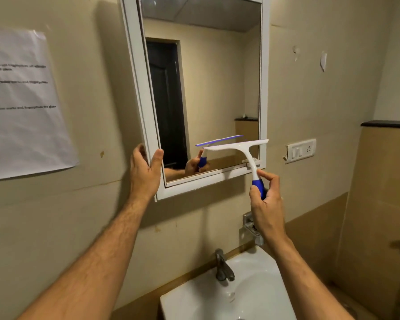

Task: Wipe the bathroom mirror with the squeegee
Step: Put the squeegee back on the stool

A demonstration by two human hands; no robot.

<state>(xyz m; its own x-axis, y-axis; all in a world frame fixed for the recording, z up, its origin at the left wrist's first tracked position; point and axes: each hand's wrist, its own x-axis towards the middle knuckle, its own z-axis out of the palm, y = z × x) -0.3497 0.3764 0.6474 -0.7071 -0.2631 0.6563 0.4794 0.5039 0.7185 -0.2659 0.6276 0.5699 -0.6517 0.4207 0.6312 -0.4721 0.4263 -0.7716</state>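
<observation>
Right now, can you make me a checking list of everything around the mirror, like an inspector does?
Surface: mirror glass in a white frame on a beige wall; streaks or drops too faint to tell.
Job's things: squeegee, white head with blue handle, blade near the glass's lower right; contact unclear.
Clutter: printed paper sheet taped left of the mirror; torn tape scraps on the wall at right.
Grippers: left hand holds the frame's lower left edge; right hand grips the squeegee handle.
Cables: nothing seen.
Surroundings: white sink with tap below; switch plate right of the mirror.
</observation>
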